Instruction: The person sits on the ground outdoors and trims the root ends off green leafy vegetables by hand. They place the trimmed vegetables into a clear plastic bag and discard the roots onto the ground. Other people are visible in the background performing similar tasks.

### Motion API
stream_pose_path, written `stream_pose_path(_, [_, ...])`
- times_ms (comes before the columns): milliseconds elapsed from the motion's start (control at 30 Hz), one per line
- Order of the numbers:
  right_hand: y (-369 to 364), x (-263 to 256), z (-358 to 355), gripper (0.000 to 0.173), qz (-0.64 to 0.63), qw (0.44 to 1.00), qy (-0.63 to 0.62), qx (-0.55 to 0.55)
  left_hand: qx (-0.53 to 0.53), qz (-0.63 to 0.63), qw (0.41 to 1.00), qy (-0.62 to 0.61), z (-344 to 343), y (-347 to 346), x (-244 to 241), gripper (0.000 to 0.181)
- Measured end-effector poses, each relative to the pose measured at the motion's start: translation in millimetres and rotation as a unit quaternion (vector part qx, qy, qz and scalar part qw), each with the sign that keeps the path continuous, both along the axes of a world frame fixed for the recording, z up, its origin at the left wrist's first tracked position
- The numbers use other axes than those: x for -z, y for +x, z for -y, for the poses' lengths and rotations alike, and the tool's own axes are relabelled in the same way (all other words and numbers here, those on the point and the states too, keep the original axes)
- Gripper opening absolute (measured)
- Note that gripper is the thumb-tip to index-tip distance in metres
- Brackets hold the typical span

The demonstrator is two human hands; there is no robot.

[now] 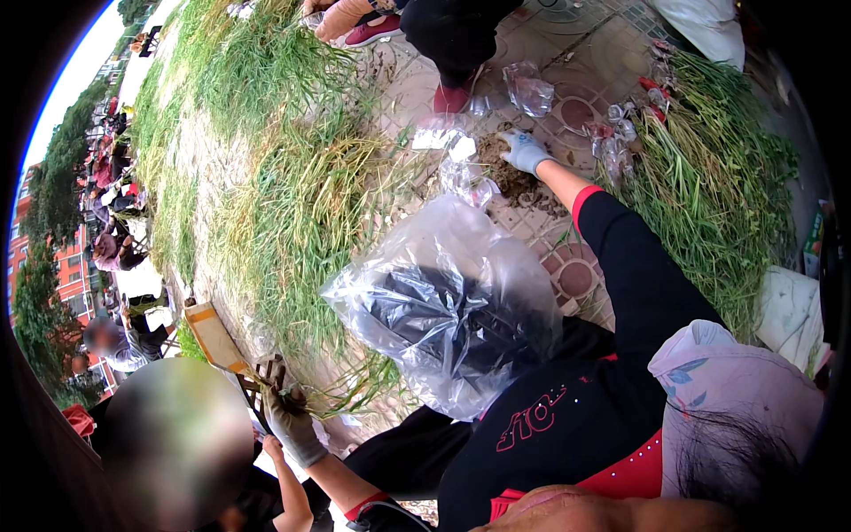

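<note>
My left hand [289, 415], in a soiled grey work glove, grips a few green grass stems [349, 392] with a dark, muddy-looking clump at the fingers. My right hand [524, 151], in a pale blue-grey glove, reaches out to a heap of wet brown mud [508, 169] on the paving. Its fingertips press into the mud, so whether they close on any is hidden. Across my lap lies a large clear plastic bag [459, 312] over dark clothing. Crumpled clear plastic [465, 179] sits beside the mud.
Cut long grass [292, 199] covers the ground ahead, and a grass pile [711, 146] lies beyond my right arm. A person in red shoes [453, 98] works opposite. Another person's arm [289, 479] is close to my left hand, by a taped board [216, 336].
</note>
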State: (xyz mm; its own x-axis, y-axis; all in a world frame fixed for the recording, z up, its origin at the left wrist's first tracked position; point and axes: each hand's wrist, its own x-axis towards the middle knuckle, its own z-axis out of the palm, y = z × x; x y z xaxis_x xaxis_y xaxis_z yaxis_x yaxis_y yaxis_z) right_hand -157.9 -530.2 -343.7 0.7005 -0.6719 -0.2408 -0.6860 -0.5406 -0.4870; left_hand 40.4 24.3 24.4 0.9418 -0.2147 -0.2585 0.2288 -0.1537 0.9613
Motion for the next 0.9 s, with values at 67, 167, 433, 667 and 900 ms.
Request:
stream_pose_path(67, [-3.9, -1.3, 1.5, 0.056, -0.025, 1.0, 0.012, -0.005, -0.026, -0.01, 0.999, 0.023, 11.2, -8.2, -2.0, 0.038])
stream_pose_path(167, [1.0, -19.1, -6.2, 0.059, -0.052, 0.998, 0.032, 0.003, 0.061, -0.017, 0.998, -0.023, -26.8, 8.3, 10.6, 0.035])
stream_pose_path(433, [-17.8, -47.2, -33.2, 0.067, -0.074, 0.996, -0.031, -0.037, 0.036, -0.011, 0.999, -0.004, -20.2, 10.9, 18.6, 0.04])
stream_pose_path(667, [-30.4, -26.0, -44.7, 0.058, -0.034, 0.999, -0.036, 0.021, 0.066, 0.033, 0.997, 0.031, 3.0, 2.7, 15.4, 0.039])
stream_pose_path(900, [-61.4, -3.0, -67.7, 0.063, 0.062, 0.993, -0.046, 0.084, 0.083, 0.067, 0.994, 0.019, -5.3, -5.7, 9.3, 0.031])
